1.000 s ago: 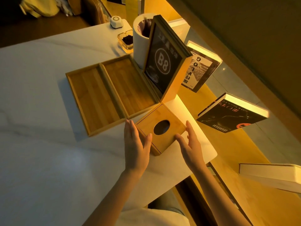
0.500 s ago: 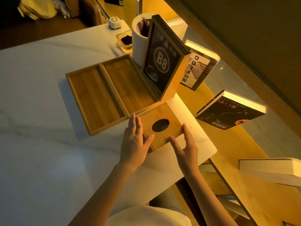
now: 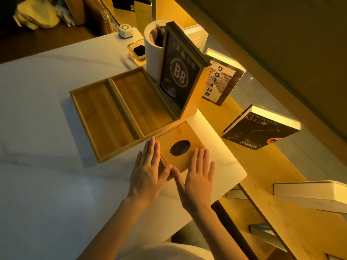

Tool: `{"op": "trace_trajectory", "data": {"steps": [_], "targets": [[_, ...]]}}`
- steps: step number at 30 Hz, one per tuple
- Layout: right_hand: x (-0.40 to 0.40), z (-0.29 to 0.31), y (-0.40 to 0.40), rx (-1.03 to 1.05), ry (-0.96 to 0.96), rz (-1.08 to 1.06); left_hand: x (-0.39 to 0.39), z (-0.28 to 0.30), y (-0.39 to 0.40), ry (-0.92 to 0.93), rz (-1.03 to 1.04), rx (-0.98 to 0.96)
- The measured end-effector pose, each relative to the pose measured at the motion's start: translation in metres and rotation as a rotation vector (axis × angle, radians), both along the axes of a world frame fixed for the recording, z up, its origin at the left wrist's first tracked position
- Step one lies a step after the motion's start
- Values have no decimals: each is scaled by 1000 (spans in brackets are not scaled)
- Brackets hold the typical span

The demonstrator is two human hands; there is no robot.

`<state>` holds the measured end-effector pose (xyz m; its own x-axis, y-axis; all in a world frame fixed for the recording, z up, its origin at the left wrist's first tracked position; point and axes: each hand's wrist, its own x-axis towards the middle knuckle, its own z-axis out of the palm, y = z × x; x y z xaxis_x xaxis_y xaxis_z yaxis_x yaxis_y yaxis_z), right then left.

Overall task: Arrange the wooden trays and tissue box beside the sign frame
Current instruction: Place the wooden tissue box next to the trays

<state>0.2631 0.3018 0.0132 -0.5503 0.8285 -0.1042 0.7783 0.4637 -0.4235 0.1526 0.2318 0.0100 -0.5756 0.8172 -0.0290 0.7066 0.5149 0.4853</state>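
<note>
Both hands lie flat and open, gripping nothing: left hand (image 3: 149, 171) on the near-left edge of the tissue box (image 3: 180, 147), right hand (image 3: 197, 175) on its near edge. That box sits just before the sign frame (image 3: 180, 79), touching the trays (image 3: 122, 113) at left. Final squaring seems underway; next, a light nudge, then release.

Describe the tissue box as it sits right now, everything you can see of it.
The tissue box is a square bamboo-look wooden box with an oval opening in its top; no tissue shows. It sits flat on the white table, its far edge against the near end of the right tray, just below the sign frame. The left hand lies flat at its left side, the right hand on its near right corner.
</note>
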Motion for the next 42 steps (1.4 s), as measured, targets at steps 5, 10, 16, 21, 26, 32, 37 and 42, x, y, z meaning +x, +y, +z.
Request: {"op": "trace_trajectory", "data": {"steps": [5,10,16,21,26,32,37,42], "targets": [[-1,-2,8,35,-27,-2,-2,2,9,2,-7,-9],[-3,-1,21,36,-31,-12,-7,4,23,-25,-53,-39],[-3,-3,46,54,-20,-20,-11,6,50,-37,-76,-52],[-2,-2,67,65,-24,-10,-9,9,68,-29,-80,-69],[-1,-2,76,68,-21,-8,-9,9,76,-20,-80,-75],[-2,-3,86,68,5,-3,-9,11,87,-17,-61,-94],[0,-2,98,78,-13,31,-6,11,94,-18,-35,-95],[0,-2,104,70,-19,36,-5,11,99,-30,-34,-110]]}}
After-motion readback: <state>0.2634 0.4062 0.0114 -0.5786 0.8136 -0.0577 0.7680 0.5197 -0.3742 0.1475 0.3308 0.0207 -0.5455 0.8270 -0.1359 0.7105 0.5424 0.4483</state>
